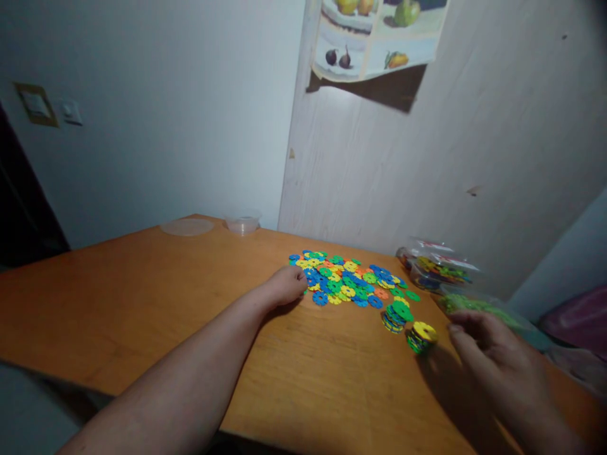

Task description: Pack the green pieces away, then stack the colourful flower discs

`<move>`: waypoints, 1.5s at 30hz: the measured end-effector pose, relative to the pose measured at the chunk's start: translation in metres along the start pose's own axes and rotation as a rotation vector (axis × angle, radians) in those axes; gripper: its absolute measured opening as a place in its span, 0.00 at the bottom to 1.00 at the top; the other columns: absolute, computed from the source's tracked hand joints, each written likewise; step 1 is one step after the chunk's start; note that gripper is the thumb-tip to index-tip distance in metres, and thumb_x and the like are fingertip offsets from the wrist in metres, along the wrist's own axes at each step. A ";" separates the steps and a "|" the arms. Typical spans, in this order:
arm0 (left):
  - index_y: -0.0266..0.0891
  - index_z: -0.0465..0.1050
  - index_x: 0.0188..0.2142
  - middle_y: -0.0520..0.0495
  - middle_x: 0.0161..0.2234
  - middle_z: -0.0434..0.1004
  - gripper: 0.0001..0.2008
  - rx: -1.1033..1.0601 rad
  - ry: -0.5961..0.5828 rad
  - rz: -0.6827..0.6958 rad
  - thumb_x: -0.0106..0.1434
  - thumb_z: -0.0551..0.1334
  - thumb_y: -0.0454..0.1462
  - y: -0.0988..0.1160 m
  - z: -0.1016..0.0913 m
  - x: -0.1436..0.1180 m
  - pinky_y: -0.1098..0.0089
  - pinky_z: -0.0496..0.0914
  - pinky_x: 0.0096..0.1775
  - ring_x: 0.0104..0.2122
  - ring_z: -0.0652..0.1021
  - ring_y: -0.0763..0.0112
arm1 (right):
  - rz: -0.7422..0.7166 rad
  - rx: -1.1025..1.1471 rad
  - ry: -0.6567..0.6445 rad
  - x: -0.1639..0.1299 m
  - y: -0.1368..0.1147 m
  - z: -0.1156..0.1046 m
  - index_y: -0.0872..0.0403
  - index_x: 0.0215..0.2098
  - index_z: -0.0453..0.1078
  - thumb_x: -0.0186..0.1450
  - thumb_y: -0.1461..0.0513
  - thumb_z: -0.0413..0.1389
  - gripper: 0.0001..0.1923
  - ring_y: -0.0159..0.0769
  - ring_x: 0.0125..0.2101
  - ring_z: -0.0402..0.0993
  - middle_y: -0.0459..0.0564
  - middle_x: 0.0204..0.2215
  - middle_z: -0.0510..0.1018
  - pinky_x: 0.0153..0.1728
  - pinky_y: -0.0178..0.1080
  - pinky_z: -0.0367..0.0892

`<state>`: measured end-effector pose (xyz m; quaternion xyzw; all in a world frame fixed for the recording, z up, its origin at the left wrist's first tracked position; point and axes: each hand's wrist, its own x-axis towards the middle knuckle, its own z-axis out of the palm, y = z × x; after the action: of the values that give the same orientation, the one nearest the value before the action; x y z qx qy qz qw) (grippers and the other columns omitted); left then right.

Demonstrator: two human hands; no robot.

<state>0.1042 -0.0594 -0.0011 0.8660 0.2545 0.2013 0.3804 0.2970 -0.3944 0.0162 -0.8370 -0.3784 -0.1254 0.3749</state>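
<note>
Many flat, notched plastic discs [348, 278] in blue, green, yellow and orange lie in a loose pile on the wooden table [303, 366]. My left hand [286, 285] is at the pile's left edge with its fingers curled closed; whatever they may hold is hidden. Two short stacks of the same discs stand to the right of the pile: one topped with green [397, 316], leaning a little, and one topped with yellow [422, 336]. Just right of the yellow-topped stack, my right hand [497, 360] hovers with loosely curved fingers and nothing visible between them.
Clear containers of colourful pieces [439, 268] stand at the table's back right, and a bag of green pieces [484, 309] lies behind my right hand. A clear plastic bowl [243, 223] and a round lid [187, 227] sit at the far left edge, by the wall.
</note>
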 end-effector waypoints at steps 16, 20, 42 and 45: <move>0.39 0.71 0.29 0.49 0.29 0.75 0.08 0.342 0.014 -0.029 0.60 0.55 0.38 0.000 -0.001 0.002 0.72 0.56 0.26 0.28 0.71 0.70 | -0.397 -0.354 -0.408 0.061 -0.109 0.144 0.58 0.58 0.69 0.69 0.63 0.47 0.21 0.52 0.60 0.65 0.64 0.59 0.72 0.57 0.49 0.61; 0.39 0.72 0.31 0.48 0.32 0.77 0.08 0.358 -0.003 -0.053 0.60 0.56 0.38 0.006 -0.001 -0.003 0.72 0.58 0.27 0.30 0.73 0.69 | -0.456 -0.342 -0.413 0.063 -0.105 0.155 0.55 0.56 0.72 0.68 0.63 0.50 0.20 0.48 0.55 0.72 0.59 0.54 0.77 0.53 0.45 0.64; 0.40 0.77 0.35 0.46 0.34 0.80 0.12 0.368 -0.023 -0.060 0.62 0.57 0.42 0.010 -0.004 -0.005 0.71 0.62 0.29 0.30 0.75 0.67 | -0.222 0.154 -0.494 0.041 -0.107 0.156 0.51 0.36 0.75 0.65 0.53 0.54 0.12 0.38 0.32 0.74 0.48 0.32 0.80 0.33 0.38 0.65; 0.40 0.78 0.35 0.45 0.35 0.80 0.13 0.366 -0.027 -0.056 0.62 0.56 0.43 0.011 -0.004 -0.005 0.71 0.62 0.28 0.31 0.75 0.66 | -0.315 -0.085 -0.288 0.055 -0.097 0.155 0.51 0.47 0.76 0.65 0.54 0.54 0.16 0.46 0.45 0.74 0.53 0.44 0.80 0.44 0.44 0.66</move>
<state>0.1011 -0.0670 0.0094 0.9160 0.3059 0.1293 0.2252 0.2525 -0.2104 -0.0113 -0.7917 -0.5487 -0.0777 0.2572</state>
